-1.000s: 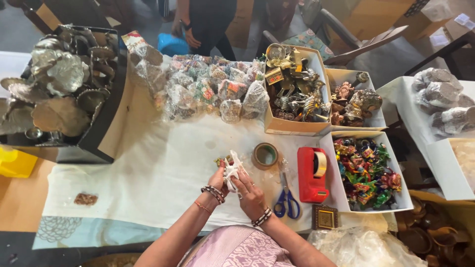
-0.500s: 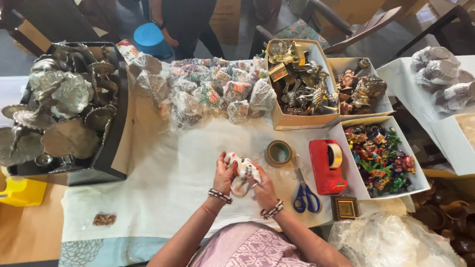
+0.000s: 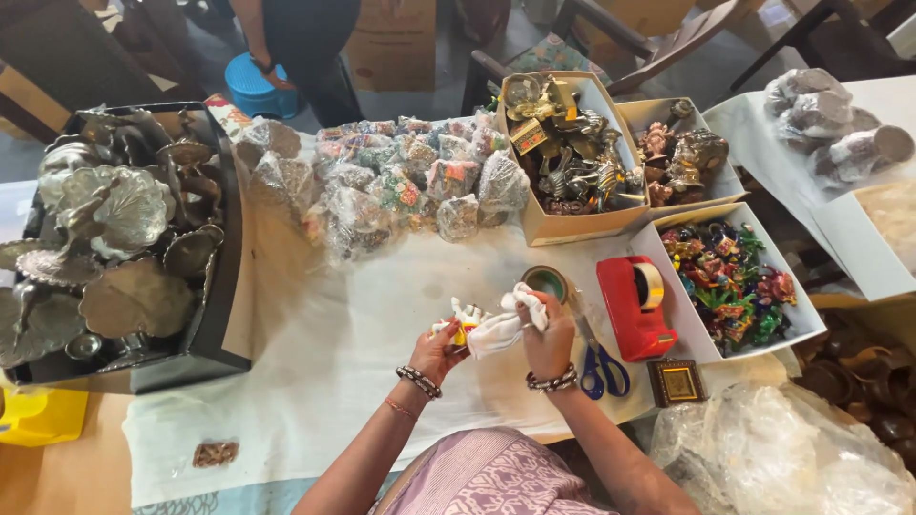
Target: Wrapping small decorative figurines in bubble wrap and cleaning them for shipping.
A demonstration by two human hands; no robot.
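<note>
Since half a second ago, both hands have shifted a little right and down in the frame, and the white wrap now bunches higher over the right hand; the whole table has slid as the head camera moved.

Head view: just below the middle of the frame, the left hand [image 3: 441, 349] is closed around a small white figurine [image 3: 465, 317] with a yellow spot, pinching it from below. The right hand [image 3: 547, 336] grips a crumpled white cloth or paper wrap [image 3: 504, 324], pressed against the figurine's right side. The figurine looks only partly covered, so the wrapping seems underway, not finished.

Just beyond the right hand lies a roll of tape [image 3: 547, 281], with blue-handled scissors [image 3: 603, 367] and a red tape dispenser [image 3: 634, 303] to the right. At upper centre, a heap of plastic-wrapped pieces [image 3: 401, 186] suggests many items already bagged. Right of it, a cardboard box of brass figures [image 3: 571, 157] and a white box of coloured figurines [image 3: 730, 281] appear still unwrapped. At the left, a black crate of metal dishes [image 3: 114, 248] sits on the white table cover [image 3: 315, 353]. Another person [image 3: 301, 43] stands at the top edge.
</note>
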